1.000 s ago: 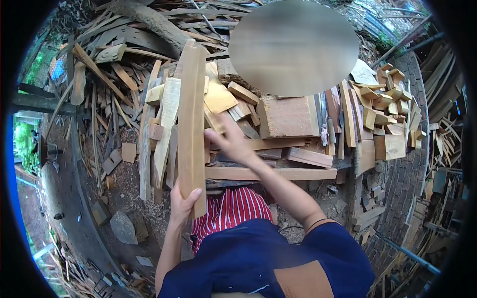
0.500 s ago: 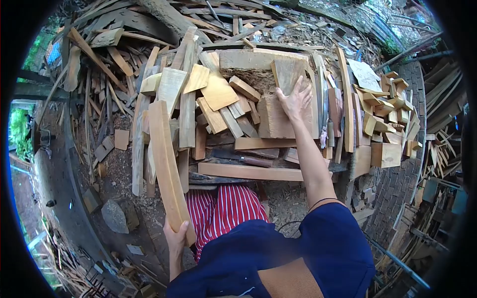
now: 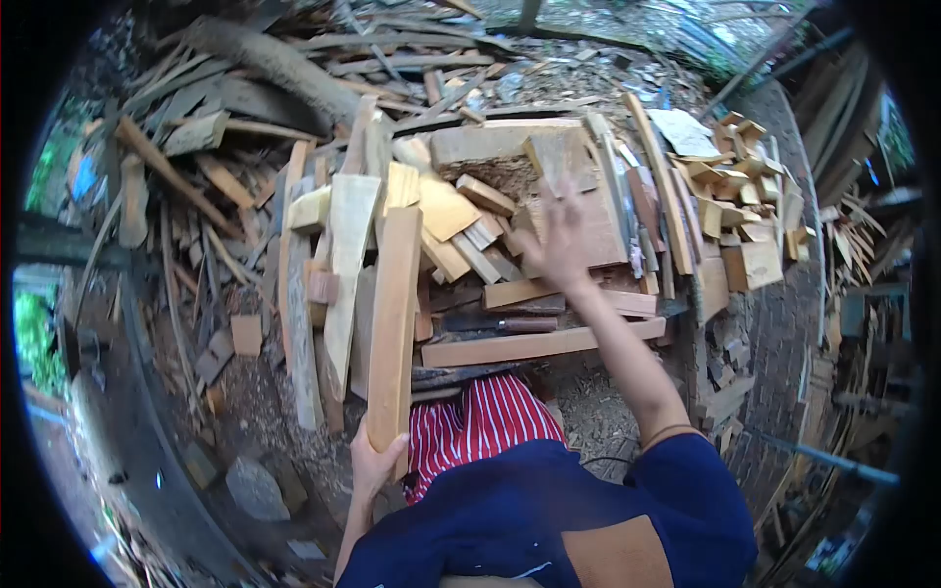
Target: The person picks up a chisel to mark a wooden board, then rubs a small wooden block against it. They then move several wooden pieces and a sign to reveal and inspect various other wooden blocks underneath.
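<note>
My left hand is closed around the lower end of a long wooden plank, which points away from me over the left part of the work surface. My right hand, slightly blurred, is spread with nothing in its grasp. It overlaps a large, rough-hollowed wooden block. A short grey-brown board lies on the block just beyond my fingertips. Nearer to me are a tool with a brown wooden handle and a reddish plank lying crosswise.
Offcuts are heaped left of the block. Upright slats and long tools line its right side, with stacked small cut blocks beyond. A thick log and scrap wood lie at the back left. A stone sits on the ground.
The plank in my left hand has swung right and now points straighter away from me. My right hand has come off the short board, back toward me and left.
</note>
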A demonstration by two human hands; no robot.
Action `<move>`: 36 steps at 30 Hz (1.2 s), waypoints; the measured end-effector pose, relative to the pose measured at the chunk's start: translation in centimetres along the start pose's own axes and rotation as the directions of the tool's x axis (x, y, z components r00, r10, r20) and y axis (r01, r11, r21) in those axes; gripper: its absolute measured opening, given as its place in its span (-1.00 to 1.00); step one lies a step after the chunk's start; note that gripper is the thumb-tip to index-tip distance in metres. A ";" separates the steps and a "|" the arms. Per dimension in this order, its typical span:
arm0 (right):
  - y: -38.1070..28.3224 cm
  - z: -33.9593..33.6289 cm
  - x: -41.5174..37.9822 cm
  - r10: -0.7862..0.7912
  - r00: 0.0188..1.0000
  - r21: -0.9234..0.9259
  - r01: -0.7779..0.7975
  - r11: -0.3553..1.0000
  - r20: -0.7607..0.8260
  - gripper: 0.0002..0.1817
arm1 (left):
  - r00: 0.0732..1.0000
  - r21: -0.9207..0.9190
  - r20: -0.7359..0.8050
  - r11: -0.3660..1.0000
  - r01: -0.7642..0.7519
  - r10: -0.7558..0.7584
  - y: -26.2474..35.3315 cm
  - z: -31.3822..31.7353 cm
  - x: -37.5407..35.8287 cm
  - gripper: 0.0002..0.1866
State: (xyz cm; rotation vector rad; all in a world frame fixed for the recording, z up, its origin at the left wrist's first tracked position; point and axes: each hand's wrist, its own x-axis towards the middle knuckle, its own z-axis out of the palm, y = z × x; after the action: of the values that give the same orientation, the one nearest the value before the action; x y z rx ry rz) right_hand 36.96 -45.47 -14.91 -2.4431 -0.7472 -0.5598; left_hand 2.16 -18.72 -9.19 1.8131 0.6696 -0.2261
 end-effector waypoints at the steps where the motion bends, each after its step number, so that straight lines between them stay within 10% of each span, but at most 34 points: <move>1: -3.1 -1.4 -0.6 -0.029 0.997 0.081 0.023 0.996 0.070 0.03 | 0.999 -0.006 0.037 1.000 -0.026 0.026 0.1 -0.7 0.8 -0.28; 7: -15.3 -6.1 -4.6 -0.395 0.699 -0.075 0.539 0.839 0.596 -0.24 | 0.879 0.181 0.429 0.934 -0.309 0.208 0.7 -4.0 5.6 -0.23; 12: -16.2 -8.9 -8.3 -0.248 0.704 -0.106 0.418 0.902 0.665 -0.30 | 0.618 0.221 0.744 0.780 -0.586 0.253 3.6 -4.5 9.4 -0.23; 20: -16.2 -12.6 -13.4 0.012 0.841 -0.239 0.140 0.961 0.541 -0.45 | 0.462 0.357 0.706 0.293 -0.887 0.537 6.2 -2.0 10.0 -0.30; 25: -14.4 -12.5 -16.1 0.269 0.835 -0.175 -0.209 0.962 0.480 -0.36 | 0.543 0.487 0.341 0.349 -0.800 0.768 7.8 -0.6 8.0 -0.44; 29: -9.8 -12.5 -17.0 0.545 0.767 -0.129 -0.536 0.834 0.339 -0.40 | 0.719 0.400 0.037 0.649 -0.647 0.694 6.8 1.5 6.0 -0.47; 36: 6.6 -13.5 -16.6 0.789 0.592 -0.023 -0.797 0.603 0.164 -0.48 | 0.881 0.269 0.091 0.840 -0.471 0.464 7.4 10.5 3.2 -0.68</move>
State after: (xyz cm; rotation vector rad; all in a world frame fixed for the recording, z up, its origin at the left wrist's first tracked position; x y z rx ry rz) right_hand 25.15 -64.55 -15.29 -2.4546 0.3380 0.0259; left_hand 10.62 -28.83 -8.27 2.1886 0.1601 -0.0106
